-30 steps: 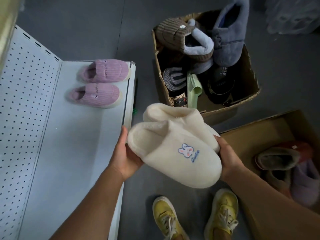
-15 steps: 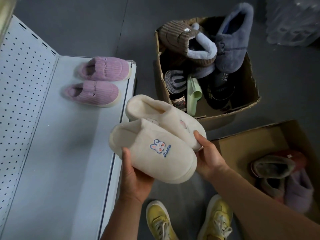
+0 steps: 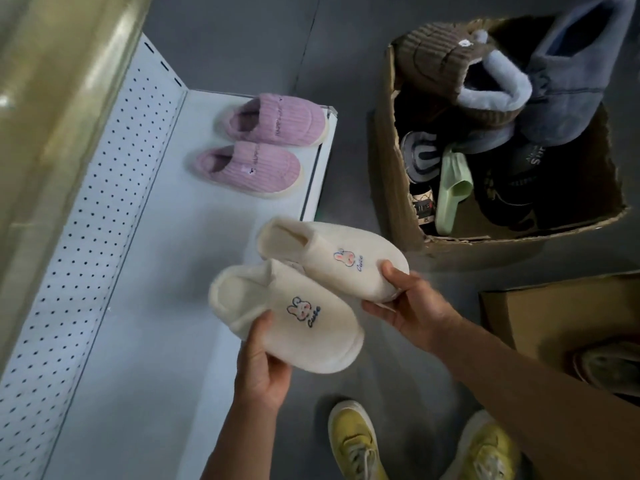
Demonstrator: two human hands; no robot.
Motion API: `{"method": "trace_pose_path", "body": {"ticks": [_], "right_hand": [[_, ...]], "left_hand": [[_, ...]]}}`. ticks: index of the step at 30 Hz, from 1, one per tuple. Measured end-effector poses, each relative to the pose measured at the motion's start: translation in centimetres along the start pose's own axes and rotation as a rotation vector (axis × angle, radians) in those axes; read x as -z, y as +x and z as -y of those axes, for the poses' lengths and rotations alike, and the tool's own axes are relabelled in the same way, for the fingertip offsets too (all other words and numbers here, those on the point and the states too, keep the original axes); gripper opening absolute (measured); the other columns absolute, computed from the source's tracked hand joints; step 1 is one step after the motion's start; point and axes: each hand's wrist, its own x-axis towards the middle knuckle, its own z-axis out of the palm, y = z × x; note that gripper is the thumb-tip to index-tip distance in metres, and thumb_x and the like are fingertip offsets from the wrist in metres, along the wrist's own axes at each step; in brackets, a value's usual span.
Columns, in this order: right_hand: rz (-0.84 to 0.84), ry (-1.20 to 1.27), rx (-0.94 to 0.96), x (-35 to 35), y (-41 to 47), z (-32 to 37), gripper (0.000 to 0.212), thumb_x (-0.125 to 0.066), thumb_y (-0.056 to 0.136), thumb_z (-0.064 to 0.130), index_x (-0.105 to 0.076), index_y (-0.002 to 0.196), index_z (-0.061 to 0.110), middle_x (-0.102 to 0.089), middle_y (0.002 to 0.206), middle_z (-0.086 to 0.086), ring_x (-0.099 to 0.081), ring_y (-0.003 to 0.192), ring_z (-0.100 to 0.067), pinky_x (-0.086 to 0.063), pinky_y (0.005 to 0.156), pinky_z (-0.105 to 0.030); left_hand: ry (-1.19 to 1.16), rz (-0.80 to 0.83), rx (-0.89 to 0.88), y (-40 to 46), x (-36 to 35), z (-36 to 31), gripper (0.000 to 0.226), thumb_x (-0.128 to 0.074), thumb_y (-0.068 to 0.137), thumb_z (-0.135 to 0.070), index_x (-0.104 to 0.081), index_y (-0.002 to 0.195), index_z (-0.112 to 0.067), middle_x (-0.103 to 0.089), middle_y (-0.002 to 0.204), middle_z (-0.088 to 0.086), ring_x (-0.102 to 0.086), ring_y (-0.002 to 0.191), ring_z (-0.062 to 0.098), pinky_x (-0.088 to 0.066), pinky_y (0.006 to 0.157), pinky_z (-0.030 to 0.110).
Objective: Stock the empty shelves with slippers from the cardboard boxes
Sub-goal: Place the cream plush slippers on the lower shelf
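Note:
I hold a pair of cream fluffy slippers with a rabbit motif over the front edge of the white shelf (image 3: 166, 306). My left hand (image 3: 263, 362) grips the nearer cream slipper (image 3: 287, 313) from below, thumb on top. My right hand (image 3: 412, 306) grips the toe of the farther cream slipper (image 3: 329, 254). The two slippers lie side by side, openings toward the shelf. A pair of pink corduroy slippers (image 3: 263, 143) stands at the shelf's far end. A cardboard box (image 3: 398, 188) full of mixed slippers sits on the floor to the right.
A second cardboard box (image 3: 540, 313) at the right edge holds a grey-green slipper (image 3: 609, 365). The shelf has a perforated white back panel (image 3: 79, 244). My yellow shoes (image 3: 356, 445) stand on the grey floor below. The shelf surface between me and the pink pair is bare.
Both hands have carried the cream pair leftward from above the floor to over the shelf's front edge. The slippers have separated and now lie side by side.

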Motion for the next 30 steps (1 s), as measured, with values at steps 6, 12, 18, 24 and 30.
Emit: {"method": "trace_pose_path", "body": {"ticks": [6, 12, 18, 24, 30], "right_hand": [[0.061, -0.122, -0.046, -6.4, 4.1, -2.3, 0.034, -0.064, 0.09, 0.023, -0.054, 0.12, 0.008, -0.061, 0.118, -0.018, -0.064, 0.1, -0.029, -0.061, 0.066, -0.04], [0.031, -0.293, -0.048, -13.4, 9.2, -4.6, 0.042, -0.059, 0.095, 0.022, -0.045, 0.131, 0.007, -0.056, 0.122, -0.016, -0.062, 0.075, -0.023, -0.06, 0.07, -0.034], [-0.096, -0.523, 0.038, -13.3, 11.5, -6.4, 0.046, -0.052, 0.092, 0.007, -0.039, 0.137, 0.011, -0.05, 0.124, -0.014, -0.056, 0.094, -0.023, -0.055, 0.09, -0.042], [-0.038, -0.642, 0.094, -9.9, 8.9, -5.6, 0.053, -0.056, 0.093, 0.01, -0.039, 0.143, 0.014, -0.05, 0.121, -0.007, -0.053, 0.106, -0.02, -0.047, 0.102, -0.042], [-0.065, -0.439, -0.004, -5.3, 4.7, -3.9, 0.03, -0.054, 0.096, 0.013, -0.057, 0.126, 0.012, -0.061, 0.104, -0.01, -0.062, 0.094, -0.024, -0.055, 0.081, -0.038]], "left_hand": [[-0.137, -0.208, -0.093, 2.4, 3.8, -1.8, 0.035, -0.066, 0.087, -0.031, -0.065, 0.121, -0.02, -0.07, 0.12, 0.006, -0.065, 0.109, 0.024, -0.055, 0.085, 0.045], [-0.179, -0.304, -0.213, 7.7, 6.6, -4.7, 0.027, -0.056, 0.096, -0.034, -0.064, 0.117, -0.02, -0.071, 0.118, 0.005, -0.069, 0.105, 0.02, -0.051, 0.096, 0.046], [0.047, -0.44, 0.046, 9.8, 7.3, -5.4, 0.045, -0.055, 0.092, -0.056, -0.06, 0.117, -0.019, -0.062, 0.113, 0.006, -0.059, 0.099, 0.021, -0.048, 0.09, 0.048], [0.124, -0.536, 0.156, 8.3, 5.6, -4.5, 0.04, -0.056, 0.095, -0.046, -0.054, 0.115, -0.012, -0.052, 0.12, 0.011, -0.055, 0.105, 0.024, -0.05, 0.084, 0.045], [0.138, -0.575, 0.122, 4.4, 1.8, -2.8, 0.049, -0.053, 0.1, -0.034, -0.042, 0.14, -0.008, -0.046, 0.139, 0.013, -0.056, 0.11, 0.026, -0.051, 0.092, 0.042]]}}
